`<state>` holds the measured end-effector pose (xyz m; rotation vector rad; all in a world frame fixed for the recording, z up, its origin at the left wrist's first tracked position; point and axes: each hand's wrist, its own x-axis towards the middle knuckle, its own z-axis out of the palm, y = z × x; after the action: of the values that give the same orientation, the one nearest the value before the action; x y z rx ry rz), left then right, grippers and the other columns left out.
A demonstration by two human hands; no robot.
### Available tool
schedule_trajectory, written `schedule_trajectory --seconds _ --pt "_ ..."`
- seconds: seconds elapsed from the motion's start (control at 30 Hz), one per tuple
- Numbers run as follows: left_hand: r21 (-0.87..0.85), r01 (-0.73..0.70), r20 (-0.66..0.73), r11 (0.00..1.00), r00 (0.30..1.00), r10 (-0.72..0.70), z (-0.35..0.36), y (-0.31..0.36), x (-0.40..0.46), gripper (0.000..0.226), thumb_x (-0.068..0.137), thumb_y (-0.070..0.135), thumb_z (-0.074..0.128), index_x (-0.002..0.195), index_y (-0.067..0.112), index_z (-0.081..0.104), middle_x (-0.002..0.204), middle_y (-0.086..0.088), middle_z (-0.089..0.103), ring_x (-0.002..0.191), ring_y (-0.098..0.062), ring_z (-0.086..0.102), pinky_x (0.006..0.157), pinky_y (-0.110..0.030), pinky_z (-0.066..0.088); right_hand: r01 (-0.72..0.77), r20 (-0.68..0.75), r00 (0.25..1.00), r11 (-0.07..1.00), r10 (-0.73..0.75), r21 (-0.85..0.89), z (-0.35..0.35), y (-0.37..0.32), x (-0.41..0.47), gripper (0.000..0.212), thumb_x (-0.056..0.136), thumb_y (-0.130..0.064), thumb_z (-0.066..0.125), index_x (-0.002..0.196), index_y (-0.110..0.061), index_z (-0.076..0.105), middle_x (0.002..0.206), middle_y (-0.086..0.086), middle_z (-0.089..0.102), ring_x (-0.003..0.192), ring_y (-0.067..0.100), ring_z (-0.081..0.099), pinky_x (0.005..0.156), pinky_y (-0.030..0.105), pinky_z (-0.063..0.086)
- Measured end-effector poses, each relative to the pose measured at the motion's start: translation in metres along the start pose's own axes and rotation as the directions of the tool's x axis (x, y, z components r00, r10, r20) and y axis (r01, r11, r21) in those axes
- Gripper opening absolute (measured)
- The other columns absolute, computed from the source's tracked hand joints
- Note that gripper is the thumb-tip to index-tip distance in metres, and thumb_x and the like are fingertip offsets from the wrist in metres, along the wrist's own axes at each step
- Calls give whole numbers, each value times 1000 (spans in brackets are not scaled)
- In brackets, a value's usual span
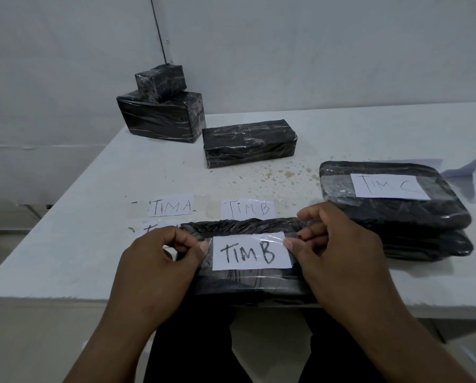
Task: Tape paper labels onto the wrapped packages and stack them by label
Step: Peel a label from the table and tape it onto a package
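You have a black wrapped package (pixel 247 283) at the table's near edge, wearing a "TIM B" label (pixel 251 251).

Clear tape (pixel 261 239) lies across that white paper label on the package's top face. Beyond it, loose "TIM A" (pixel 172 207) and "TIM B" (pixel 248 209) labels lie flat, side by side. To your right, two flat packages are stacked, the top one (pixel 391 194) labelled "TIM C" (pixel 388 185). Farther back a long block (pixel 249 143) lies alone, near a small package (pixel 160 82) resting on a bigger one (pixel 162 117), all unlabelled on the faces you can see.
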<state>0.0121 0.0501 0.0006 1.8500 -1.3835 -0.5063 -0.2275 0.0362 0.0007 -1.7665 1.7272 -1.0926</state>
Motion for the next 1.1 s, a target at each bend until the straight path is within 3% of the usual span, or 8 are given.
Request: schedule_trajectory --seconds 0.17,0.4,0.47,0.57,0.63,0.67,0.77,1.1 --pt "-41 63 3 997 998 -62 -3 1 2 33 74 43 84 94 34 59 80 19 65 59 -3 57 58 -28 42 12 -5 1000 1000 -12 -9 0 1 0 34 83 -23 85 106 -35 64 76 -16 65 86 -11 60 73 -1 43" --pt "-145 154 136 977 981 -135 -13 -3 16 20 87 17 78 92 28 63 69 4 66 49 -7 54 59 -30 43 18 -13 1000 1000 -18 -18 1 2 -1 33 83 -25 84 108 -34 64 78 -15 65 85 -9 60 76 2 46" --pt "-65 71 -1 995 997 -71 -14 -3 15 22 88 16 75 94 32 60 76 7 65 57 -4 57 61 -29 44 20 -15 1000 999 -20 -27 1 3 -1 33 84 -26 84 108 -34 64 79 -15 64 87 -8 60 75 2 46" --pt "130 -258 -88 957 959 270 -10 10 2 20 92 36 64 110 43 58 102 24 62 99 5 56 83 -20 44 18 -17 1000 999 -19 -38 2 2 -2 34 84 -27 83 109 -35 63 81 -16 64 88 -8 59 73 3 46" --pt "223 -436 145 872 899 412 1 16 -7 38 99 52 44 136 54 47 141 30 47 138 3 35 112 -26 32 18 -17 1000 998 -19 -55 3 2 -3 34 84 -28 83 111 -35 63 82 -16 63 88 -9 58 70 3 46" --pt "267 -473 271 839 873 406 8 16 -9 44 101 58 30 145 63 32 158 30 27 151 0 13 121 -30 16 19 -17 1000 998 -20 -63 3 1 -3 34 84 -27 82 111 -35 63 82 -17 63 88 -10 58 69 3 47" --pt "386 -468 445 795 849 283 19 11 -10 45 95 68 0 137 80 -10 162 31 -22 144 5 -34 121 -31 -15 14 -22 1000 997 -15 -81 3 -2 -4 34 84 -27 83 110 -36 63 81 -18 62 86 -10 59 63 4 45" --pt "445 -487 432 751 852 296 20 10 -16 51 90 70 -9 137 71 -27 155 31 -37 139 5 -43 119 -30 -18 80 -62 994 986 -90 -147 3 -4 -10 31 86 -21 81 112 -28 65 92 -16 60 79 -3 57 62 5 41"
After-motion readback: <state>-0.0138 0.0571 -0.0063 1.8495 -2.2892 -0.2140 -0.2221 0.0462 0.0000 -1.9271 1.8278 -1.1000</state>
